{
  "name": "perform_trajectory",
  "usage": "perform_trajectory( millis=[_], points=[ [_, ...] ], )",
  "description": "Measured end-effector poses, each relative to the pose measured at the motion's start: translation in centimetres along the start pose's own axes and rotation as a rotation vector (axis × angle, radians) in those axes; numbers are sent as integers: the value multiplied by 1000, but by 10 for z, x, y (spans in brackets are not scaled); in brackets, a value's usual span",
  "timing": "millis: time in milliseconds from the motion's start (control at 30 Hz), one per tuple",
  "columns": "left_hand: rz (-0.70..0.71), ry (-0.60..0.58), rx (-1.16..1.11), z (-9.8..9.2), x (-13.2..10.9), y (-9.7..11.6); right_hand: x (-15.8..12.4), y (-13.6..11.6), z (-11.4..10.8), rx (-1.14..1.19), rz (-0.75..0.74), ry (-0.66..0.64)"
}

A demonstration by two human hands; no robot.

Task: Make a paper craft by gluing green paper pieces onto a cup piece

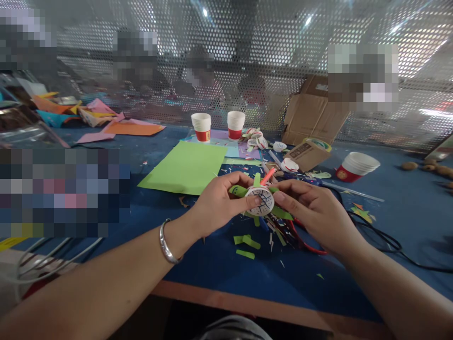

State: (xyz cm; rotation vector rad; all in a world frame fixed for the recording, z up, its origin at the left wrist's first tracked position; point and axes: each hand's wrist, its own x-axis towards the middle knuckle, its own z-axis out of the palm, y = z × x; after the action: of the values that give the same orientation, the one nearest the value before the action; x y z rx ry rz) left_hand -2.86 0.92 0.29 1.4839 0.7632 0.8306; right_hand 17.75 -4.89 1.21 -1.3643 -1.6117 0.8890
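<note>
One turtle is pinched in the left hand.

I am holding a small, round white disc patterned with black lines and dots between my left hand and right hand. Its patterned face is tilting up towards me, and bright green paper strips are jutting out around its rim, the rounded green head piece on the left showing a drawn smile.
</note>
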Motion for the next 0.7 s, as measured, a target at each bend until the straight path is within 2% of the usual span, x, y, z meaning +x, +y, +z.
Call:
perform_trajectory(
  millis=[233, 500, 700],
  points=[
    [58, 69, 63, 1, -4, 2, -1, 11, 0, 82, 4, -42],
    [241, 60, 139, 2, -7, 3, 1, 7, 2, 154, 19, -27],
    [231, 93, 211, 5, -8, 3, 1, 0, 3, 199, 63, -35]
  ],
)
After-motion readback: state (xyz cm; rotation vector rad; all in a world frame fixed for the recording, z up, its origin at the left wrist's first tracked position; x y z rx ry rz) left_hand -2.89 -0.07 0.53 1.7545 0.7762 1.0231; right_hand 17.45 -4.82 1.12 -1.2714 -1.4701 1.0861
